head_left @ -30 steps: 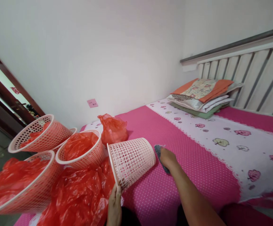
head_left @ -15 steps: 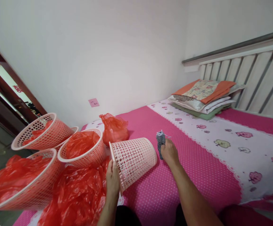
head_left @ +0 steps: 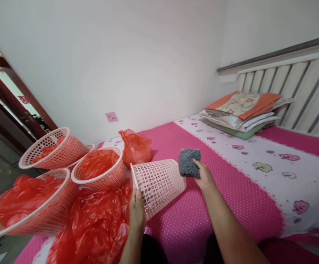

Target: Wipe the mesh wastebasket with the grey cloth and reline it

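A pale pink perforated plastic basket (head_left: 159,183) lies on its side on the pink dotted bedspread (head_left: 187,220), its mouth facing left. My left hand (head_left: 137,211) grips the rim at the near side. In my right hand (head_left: 205,175) is a folded dark grey cloth (head_left: 189,163), pinched at its right edge and held up by the base of the basket. The cloth's broad face shows to me. Whether it touches the basket, I cannot tell. Left of my left hand is a heap of crumpled red plastic bags (head_left: 93,223).
Several more pink baskets with red bags in them, such as this one (head_left: 101,176), crowd the left side. A bunched red bag (head_left: 136,146) sits near the wall. Folded bedding (head_left: 242,113) lies at the back right before a white slatted headboard (head_left: 294,91).
My right hand has raised and turned the grey cloth, so its wide side now shows instead of its edge. My left hand keeps its hold on the basket. The view has shifted slightly.
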The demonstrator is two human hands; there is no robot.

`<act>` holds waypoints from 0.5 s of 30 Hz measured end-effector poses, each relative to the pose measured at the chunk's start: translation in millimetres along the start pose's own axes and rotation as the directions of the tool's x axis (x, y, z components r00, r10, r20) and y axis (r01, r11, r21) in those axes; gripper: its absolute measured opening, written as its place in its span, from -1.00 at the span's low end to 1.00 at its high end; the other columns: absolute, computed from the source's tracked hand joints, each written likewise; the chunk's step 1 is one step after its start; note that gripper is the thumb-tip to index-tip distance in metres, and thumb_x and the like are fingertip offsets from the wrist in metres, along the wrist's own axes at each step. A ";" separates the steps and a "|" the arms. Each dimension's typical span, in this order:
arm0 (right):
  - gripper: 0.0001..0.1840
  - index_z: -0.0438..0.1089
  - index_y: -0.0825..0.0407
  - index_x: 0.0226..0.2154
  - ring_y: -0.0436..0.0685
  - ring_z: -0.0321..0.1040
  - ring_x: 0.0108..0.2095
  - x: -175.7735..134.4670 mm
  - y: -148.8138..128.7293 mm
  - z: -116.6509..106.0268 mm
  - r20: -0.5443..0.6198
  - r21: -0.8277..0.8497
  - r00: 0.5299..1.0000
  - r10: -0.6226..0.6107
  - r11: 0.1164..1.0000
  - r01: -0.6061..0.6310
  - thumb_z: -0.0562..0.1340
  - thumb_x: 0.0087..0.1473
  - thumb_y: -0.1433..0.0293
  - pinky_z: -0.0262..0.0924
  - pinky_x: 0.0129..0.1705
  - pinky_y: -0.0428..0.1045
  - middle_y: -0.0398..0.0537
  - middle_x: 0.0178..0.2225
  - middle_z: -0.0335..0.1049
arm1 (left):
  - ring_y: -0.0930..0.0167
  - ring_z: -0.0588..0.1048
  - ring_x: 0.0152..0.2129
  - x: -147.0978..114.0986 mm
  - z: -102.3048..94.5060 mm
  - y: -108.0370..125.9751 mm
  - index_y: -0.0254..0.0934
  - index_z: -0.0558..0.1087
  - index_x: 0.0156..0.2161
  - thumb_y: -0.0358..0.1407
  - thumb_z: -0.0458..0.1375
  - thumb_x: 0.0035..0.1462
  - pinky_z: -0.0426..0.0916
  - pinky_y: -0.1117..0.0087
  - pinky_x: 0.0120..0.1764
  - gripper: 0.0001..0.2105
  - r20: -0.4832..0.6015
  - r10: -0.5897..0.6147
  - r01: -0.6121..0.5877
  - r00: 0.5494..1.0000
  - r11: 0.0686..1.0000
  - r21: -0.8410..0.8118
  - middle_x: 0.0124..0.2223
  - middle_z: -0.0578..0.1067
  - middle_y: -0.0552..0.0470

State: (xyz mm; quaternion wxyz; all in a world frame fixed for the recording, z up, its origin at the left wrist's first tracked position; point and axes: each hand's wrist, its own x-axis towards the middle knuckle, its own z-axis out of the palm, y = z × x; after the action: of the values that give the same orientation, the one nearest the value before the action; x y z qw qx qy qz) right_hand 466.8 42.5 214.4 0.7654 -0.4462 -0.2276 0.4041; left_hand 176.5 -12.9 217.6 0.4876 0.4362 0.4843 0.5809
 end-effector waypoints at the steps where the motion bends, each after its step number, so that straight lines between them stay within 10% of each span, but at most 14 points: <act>1: -0.50 0.50 0.01 -0.26 0.30 0.61 -0.28 -1.3 -1.4 1.0 0.017 0.036 1.000 0.014 0.999 -0.015 0.39 -0.27 0.08 0.51 -0.18 0.16 0.04 -0.34 0.66 | 0.05 0.64 0.04 -0.6 -0.5 -0.7 -0.21 0.40 0.29 0.17 0.13 0.28 0.55 0.00 0.08 -0.36 0.000 -0.015 0.015 1.000 1.000 0.008 0.09 0.67 -0.26; 9: -0.49 0.55 0.04 -0.21 0.29 0.60 -0.23 -25.3 -16.9 14.1 0.278 0.035 0.959 0.050 0.997 -0.062 0.50 -0.22 0.13 0.44 -0.13 0.10 0.03 -0.27 0.68 | -0.01 0.63 0.03 -7.4 -5.6 -8.5 -0.27 0.33 0.35 0.27 0.24 0.13 0.56 -0.01 0.08 -0.14 0.064 -0.033 0.037 0.997 0.997 -0.064 0.15 0.61 -0.36; 15: -0.43 0.53 0.03 -0.13 0.29 0.58 -0.18 -46.7 -21.8 31.7 0.560 -0.117 0.821 0.113 0.992 -0.057 0.45 -0.15 0.04 0.39 -0.08 0.11 0.06 -0.20 0.67 | 0.01 0.67 -0.04 -13.1 -5.7 -8.0 -0.30 0.28 0.38 0.30 0.21 0.14 0.60 0.03 -0.02 -0.11 0.085 -0.022 0.026 0.996 0.999 -0.042 0.11 0.64 -0.37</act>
State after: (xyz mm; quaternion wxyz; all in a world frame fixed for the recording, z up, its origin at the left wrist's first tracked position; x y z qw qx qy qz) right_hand 426.8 13.9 249.6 0.6228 -0.3519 -0.4426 0.5408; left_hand 174.0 -26.1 208.4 0.5239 0.4441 0.4558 0.5662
